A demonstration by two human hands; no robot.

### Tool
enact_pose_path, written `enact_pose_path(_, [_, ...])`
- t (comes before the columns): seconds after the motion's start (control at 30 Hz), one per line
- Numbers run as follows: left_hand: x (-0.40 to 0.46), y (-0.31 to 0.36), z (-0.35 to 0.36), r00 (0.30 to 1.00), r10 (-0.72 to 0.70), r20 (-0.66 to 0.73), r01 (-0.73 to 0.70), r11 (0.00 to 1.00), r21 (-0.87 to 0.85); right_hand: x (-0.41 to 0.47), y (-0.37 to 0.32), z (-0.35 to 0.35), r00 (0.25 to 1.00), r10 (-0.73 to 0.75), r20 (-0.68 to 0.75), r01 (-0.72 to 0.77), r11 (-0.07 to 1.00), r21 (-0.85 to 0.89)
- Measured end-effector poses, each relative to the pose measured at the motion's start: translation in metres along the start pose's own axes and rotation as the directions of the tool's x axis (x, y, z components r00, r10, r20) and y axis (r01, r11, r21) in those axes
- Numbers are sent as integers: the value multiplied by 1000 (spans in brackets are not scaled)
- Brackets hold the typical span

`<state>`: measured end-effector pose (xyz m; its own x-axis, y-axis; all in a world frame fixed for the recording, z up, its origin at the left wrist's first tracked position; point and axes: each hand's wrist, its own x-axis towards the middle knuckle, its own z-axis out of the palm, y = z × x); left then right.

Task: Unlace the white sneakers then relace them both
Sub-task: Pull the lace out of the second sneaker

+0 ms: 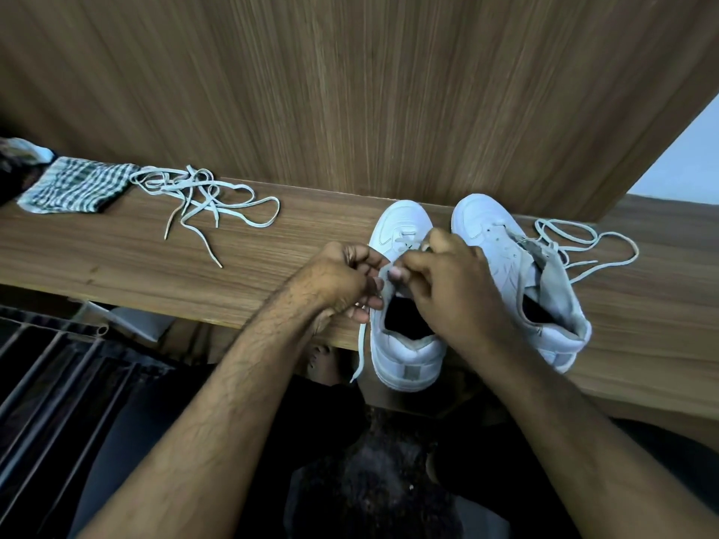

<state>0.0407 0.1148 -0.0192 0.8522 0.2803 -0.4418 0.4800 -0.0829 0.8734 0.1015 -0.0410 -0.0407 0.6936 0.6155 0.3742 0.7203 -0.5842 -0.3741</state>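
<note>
The left sneaker [404, 305] is set at the wooden shelf [116, 258] front edge, heel overhanging. Its lace [360, 355] is pinched by the left hand [342, 282]; its tongue is gripped by the right hand [447, 282]. The right sneaker [517, 274] stands just beside; a loose lace [202, 196] lies well apart leftward.

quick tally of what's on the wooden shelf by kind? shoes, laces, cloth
White sneakers: 2, the left one being worked on by both hands, the right one beside it.
White shoelaces: 3, a loose tangle at the left, one partly threaded in the left sneaker, one trailing off the right sneaker.
Checked green-and-white folded cloth: 1.
Total: 6
</note>
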Motion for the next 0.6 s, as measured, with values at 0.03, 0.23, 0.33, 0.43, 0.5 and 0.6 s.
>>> enact_pose_path(0.03, [0,0,0,1000,-1,3,1,1000,-1,2,-1,-1,997,61,-48,-47,969,241])
enact_pose_path(0.23, [0,1,-1,1000,-13,6,13,1000,2,1,1,-26,997,78,9,-75,899,432])
enact_pose_path(0.33, [-1,2,-1,1000,-16,23,16,1000,0,-8,4,-7,992,-15,125,27,995,-93])
enact_pose_path(0.43, [-2,2,-2,1000,-14,13,14,1000,-17,-3,6,7,998,6,69,0,997,-83])
enact_pose_path(0.5, [-3,2,-3,1000,-13,16,13,1000,-20,1,9,11,998,22,52,-23,1000,18])
enact_pose_path(0.6, [-4,3,-4,999,-19,32,19,1000,-8,4,2,6,981,196,7,-172,840,515])
